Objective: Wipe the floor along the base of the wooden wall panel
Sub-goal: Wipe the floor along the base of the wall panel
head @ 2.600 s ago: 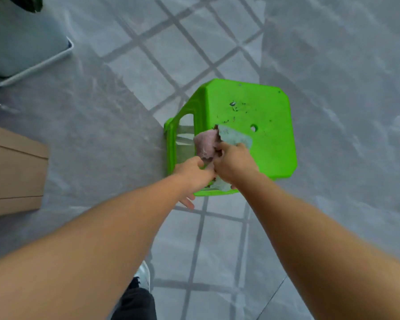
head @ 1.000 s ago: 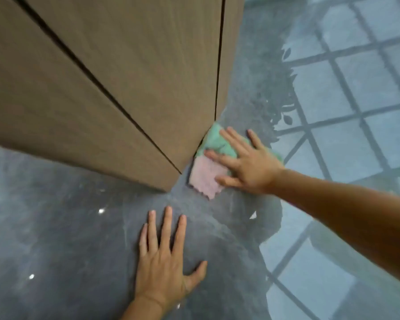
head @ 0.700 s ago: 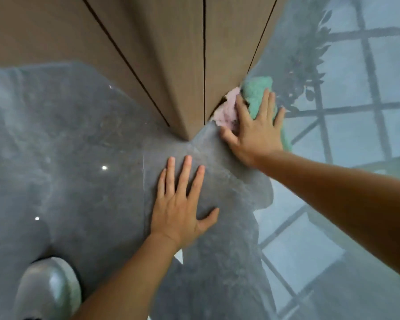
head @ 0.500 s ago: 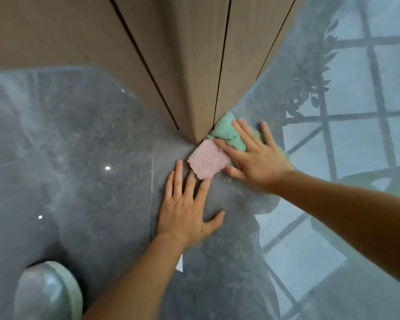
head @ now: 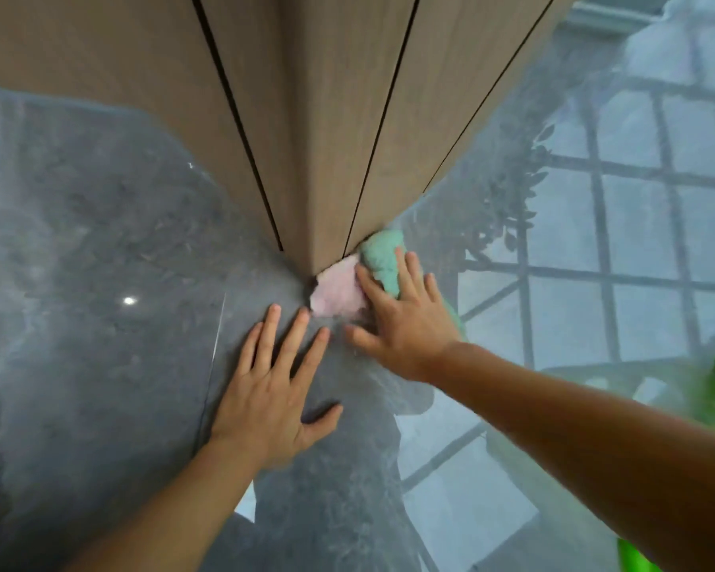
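The right hand presses a cloth flat, fingers spread, against the panel base. The left hand lies splayed on the floor. The cloth is crumpled, pink and green.

- Floor: glossy grey marbled tile.
- Left grip flat, fingers spread, on the tile.
- Cloth, pink and green, pressed under right grip, just ahead of left grip.

Head view — steeply down, close
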### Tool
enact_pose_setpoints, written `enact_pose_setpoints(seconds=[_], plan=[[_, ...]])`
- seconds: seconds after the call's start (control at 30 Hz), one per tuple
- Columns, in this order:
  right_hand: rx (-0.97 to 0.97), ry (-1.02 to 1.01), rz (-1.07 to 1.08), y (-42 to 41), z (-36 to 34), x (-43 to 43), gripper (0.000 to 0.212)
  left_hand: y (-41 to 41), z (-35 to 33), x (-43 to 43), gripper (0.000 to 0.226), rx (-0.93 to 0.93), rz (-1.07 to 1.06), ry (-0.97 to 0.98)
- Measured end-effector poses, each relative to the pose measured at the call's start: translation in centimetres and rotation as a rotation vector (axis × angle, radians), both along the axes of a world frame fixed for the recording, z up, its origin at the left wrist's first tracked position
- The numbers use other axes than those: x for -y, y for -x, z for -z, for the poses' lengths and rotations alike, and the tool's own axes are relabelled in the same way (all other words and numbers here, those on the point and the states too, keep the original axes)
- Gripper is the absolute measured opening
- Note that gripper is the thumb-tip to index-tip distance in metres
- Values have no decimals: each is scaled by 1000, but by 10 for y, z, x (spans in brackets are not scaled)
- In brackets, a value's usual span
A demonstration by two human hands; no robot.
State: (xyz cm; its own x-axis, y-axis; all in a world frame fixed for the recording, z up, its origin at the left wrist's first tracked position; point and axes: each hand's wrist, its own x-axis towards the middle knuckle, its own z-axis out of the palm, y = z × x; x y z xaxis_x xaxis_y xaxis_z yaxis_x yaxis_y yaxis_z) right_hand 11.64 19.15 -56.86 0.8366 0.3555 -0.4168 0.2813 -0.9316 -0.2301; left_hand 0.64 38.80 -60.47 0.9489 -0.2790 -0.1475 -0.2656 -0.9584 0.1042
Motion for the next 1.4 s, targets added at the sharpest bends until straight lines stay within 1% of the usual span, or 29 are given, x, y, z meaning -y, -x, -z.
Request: enact_pose_setpoints(seconds=[0.07, 0.1, 0.13, 0.17, 0.2, 0.23, 0.3, 0.33, 0.4, 0.5, 0.57, 0.67, 0.7, 0.77, 0.83, 0.93, 1.0, 1.07, 1.13, 1.23, 1.33, 1.4], plan=[[-22, -41, -210, 17, 2, -4, 75, 1, -1, 2, 86, 15, -6, 6], [-3, -29, -303, 11, 2, 3, 70, 1, -3, 3, 83, 9, -8, 4], [37, 6, -352, -3, 3, 13, 66, 1, -4, 3, 84, -4, -8, -2], [76, 55, -333, -21, 4, 26, 63, 0, -3, 2, 88, -14, -7, -5], [107, 110, -237, -42, 6, 41, 62, -1, -2, 0, 92, -19, -6, -3], [114, 179, -79, -65, 7, 58, 63, 0, -1, 0, 96, -17, -6, -1], [13, 291, 295, -110, 3, 91, 71, 1, 1, 1, 98, -7, 0, -5], [-63, 329, 413, -127, -3, 101, 76, 2, 1, 1, 98, -1, 3, -6], [-141, 375, 474, -148, -11, 105, 80, 2, 4, -1, 98, 24, 7, 7], [-67, 277, 465, -128, -16, 80, 83, 3, 6, -3, 96, 46, 9, 47], [2, 192, 382, -86, -14, 48, 88, 3, 5, -3, 94, 44, -9, 75], [27, 64, 76, -4, -7, -9, 93, 1, 4, -5, 86, 83, -19, 147], [12, 28, 26, 17, -5, -27, 93, 1, 5, -13, 81, 97, -21, 152], [-16, 13, 7, 46, -2, -56, 93, 2, 5, -38, 76, 104, -47, 123], [-38, 39, -13, 59, -3, -70, 94, 3, 5, -73, 77, 91, -167, 71], [-85, 31, -129, 72, -6, -84, 93, 7, 3, -108, 79, 85, -400, 27], [-108, -12, -167, 73, -7, -105, 92, 8, 2, -113, 80, 76, -430, 43], [-67, -75, -226, 56, -4, -140, 88, 7, 0, -112, 85, 63, -433, 81], [-13, -140, -293, 22, 0, -186, 78, 8, -3, -113, 88, 46, -464, 117], [70, -201, -312, -67, 10, -274, 59, 6, -4, -116, 87, 45, -496, 142], [60, -145, -395, -146, 7, -355, 56, 6, -3, -117, 87, 43, -492, 143], [72, -108, -404, -163, 10, -377, 56, 6, -3, -118, 88, 44, -491, 149]])
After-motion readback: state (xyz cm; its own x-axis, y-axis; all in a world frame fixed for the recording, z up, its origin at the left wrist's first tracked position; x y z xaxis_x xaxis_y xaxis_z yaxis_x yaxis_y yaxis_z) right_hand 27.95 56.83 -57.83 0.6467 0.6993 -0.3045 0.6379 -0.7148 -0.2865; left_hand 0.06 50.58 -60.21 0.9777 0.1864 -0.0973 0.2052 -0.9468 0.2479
